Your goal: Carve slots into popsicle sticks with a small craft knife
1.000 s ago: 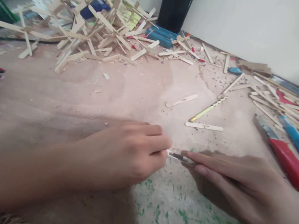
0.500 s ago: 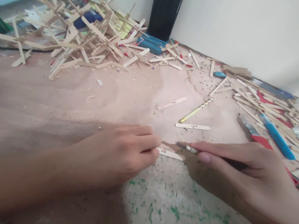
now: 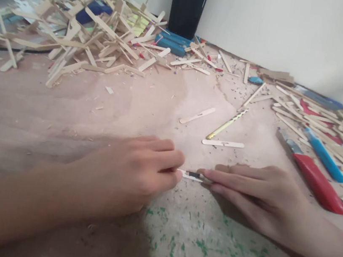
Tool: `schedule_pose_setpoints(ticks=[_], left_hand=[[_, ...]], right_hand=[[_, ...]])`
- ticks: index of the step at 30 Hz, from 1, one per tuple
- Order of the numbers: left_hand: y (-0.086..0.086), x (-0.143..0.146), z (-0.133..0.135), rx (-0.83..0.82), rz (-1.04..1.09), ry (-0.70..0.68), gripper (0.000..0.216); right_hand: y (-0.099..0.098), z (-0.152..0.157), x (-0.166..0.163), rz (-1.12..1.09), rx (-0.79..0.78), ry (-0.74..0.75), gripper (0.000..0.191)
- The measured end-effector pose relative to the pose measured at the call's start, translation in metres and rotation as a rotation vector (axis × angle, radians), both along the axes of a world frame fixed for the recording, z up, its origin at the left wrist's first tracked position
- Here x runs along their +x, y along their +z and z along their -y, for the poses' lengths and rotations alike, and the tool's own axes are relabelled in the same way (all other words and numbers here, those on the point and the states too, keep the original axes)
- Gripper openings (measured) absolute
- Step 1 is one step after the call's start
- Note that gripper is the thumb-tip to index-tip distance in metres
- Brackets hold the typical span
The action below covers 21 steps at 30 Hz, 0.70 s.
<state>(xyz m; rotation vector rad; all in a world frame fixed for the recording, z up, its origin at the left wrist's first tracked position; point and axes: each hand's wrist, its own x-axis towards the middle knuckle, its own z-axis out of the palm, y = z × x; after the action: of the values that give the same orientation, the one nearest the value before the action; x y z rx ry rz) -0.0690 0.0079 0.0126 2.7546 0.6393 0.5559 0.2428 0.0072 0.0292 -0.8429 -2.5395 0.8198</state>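
Observation:
My left hand [image 3: 149,172] is closed over the left end of a wooden craft stick [image 3: 185,175], holding it low at the table. Most of that stick is hidden by my fingers. My right hand [image 3: 246,190] pinches a small craft knife [image 3: 194,174], whose dark, short tip lies against the stick beside my left fingertips; its handle is mostly hidden in the hand. Just beyond, a craft stick with a small nick in its middle [image 3: 223,144] lies crosswise, and a similar one [image 3: 197,115] lies slanted. A yellow patterned pencil [image 3: 227,124] rests between them.
A tangled heap of joined craft sticks [image 3: 101,38] fills the back left. At right lie a red utility knife [image 3: 320,183], a blue pen-like tool [image 3: 325,154] and many loose sticks [image 3: 292,107]. A black post [image 3: 189,7] stands at the back. Shavings and green paint specks dot the table.
My right hand has moved left and brought the knife tip down onto the stick. It uncovers more of the red utility knife. My left hand keeps its grip; the view has shifted slightly.

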Motion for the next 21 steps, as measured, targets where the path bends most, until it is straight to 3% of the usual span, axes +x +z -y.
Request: schedule_pose_setpoints(ticks=[10, 15, 21], left_hand=[[0.010, 0.001, 0.005, 0.041, -0.038, -0.014, 0.046], [0.010, -0.001, 0.003, -0.059, -0.037, -0.008, 0.051], [-0.002, -0.002, -0.005, -0.103, 0.061, 0.179, 0.037]], right_hand=[[-0.002, 0.007, -0.001, 0.010, -0.089, -0.066, 0.030], [0.001, 0.002, -0.001, -0.017, -0.052, -0.008, 0.028], [0.002, -0.001, 0.000, -0.002, -0.024, 0.011, 0.029]])
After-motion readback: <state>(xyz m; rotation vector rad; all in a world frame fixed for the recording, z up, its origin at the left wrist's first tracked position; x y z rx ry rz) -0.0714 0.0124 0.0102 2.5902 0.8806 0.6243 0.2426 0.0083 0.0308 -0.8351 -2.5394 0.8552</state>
